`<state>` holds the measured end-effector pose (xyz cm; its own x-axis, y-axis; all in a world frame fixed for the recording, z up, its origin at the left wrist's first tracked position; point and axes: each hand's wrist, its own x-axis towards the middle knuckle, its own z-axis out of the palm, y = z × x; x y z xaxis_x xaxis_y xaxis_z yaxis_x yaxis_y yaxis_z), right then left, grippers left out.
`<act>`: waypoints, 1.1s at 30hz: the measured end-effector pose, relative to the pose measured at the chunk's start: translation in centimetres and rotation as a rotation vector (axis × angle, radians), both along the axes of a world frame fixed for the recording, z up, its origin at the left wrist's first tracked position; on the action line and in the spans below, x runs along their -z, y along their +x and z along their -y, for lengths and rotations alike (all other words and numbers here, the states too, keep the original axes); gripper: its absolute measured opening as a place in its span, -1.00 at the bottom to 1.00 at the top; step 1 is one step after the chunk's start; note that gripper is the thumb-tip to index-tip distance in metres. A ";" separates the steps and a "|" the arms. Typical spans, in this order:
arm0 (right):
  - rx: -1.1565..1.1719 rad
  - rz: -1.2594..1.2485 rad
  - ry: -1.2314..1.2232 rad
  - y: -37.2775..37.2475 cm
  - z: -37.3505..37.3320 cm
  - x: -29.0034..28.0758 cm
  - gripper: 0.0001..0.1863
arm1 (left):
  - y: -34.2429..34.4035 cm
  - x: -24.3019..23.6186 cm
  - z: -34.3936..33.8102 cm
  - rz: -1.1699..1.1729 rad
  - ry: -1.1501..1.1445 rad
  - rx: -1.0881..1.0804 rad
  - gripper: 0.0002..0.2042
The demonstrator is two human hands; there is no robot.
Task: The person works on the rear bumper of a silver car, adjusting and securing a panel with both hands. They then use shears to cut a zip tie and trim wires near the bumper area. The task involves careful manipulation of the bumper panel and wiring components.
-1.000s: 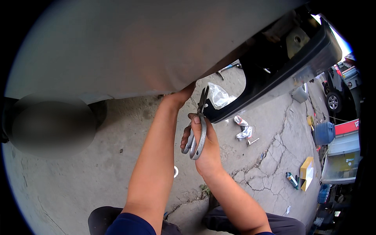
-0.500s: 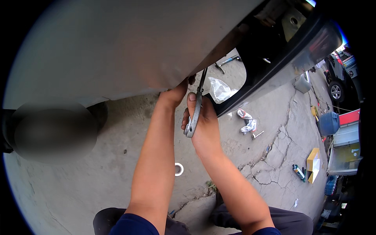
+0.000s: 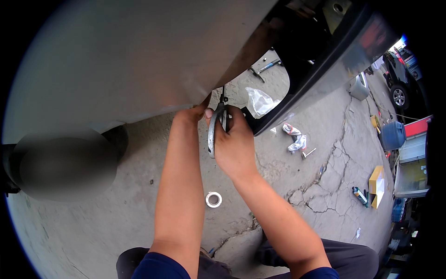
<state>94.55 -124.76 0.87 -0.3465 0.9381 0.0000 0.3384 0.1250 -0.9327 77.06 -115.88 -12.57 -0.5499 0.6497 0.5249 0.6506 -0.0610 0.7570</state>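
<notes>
Steel pliers (image 3: 214,130) sit in my right hand (image 3: 237,149), fingers wrapped tight round the curved handles, their dark nose pushed up into the seam where the grey car panel (image 3: 130,60) meets the black bumper edge (image 3: 316,79). Half a second ago the tool hung lower and more slanted; now it stands nearly upright and the nose has gone further under the panel's lip, so I judge the bite on whatever is tucked in there is being set. My left hand (image 3: 195,113) is pressed up against the panel's underside just beside the nose; whether its grip has closed on anything I cannot tell. Below, a roll of tape (image 3: 213,199) lies on the cracked concrete floor (image 3: 316,195).
</notes>
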 end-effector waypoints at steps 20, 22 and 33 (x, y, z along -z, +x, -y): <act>0.086 -0.093 0.136 -0.9 0.1 1.4 -0.67 | -3.0 -1.2 0.1 -0.012 -0.200 0.017 -0.81; 0.076 -0.078 0.150 -0.7 -0.1 1.4 -0.65 | -3.0 -1.2 -0.2 -0.068 -0.142 0.004 -0.81; 0.076 -0.131 0.022 -0.1 0.8 1.0 -0.63 | -2.3 -1.7 -1.2 0.460 0.040 0.258 -0.83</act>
<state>94.43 -125.58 -0.13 -0.2701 0.9609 0.0611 0.2235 0.1243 -0.9668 74.78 -114.73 -10.88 -0.5542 0.7786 0.2944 0.2119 -0.2101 0.9544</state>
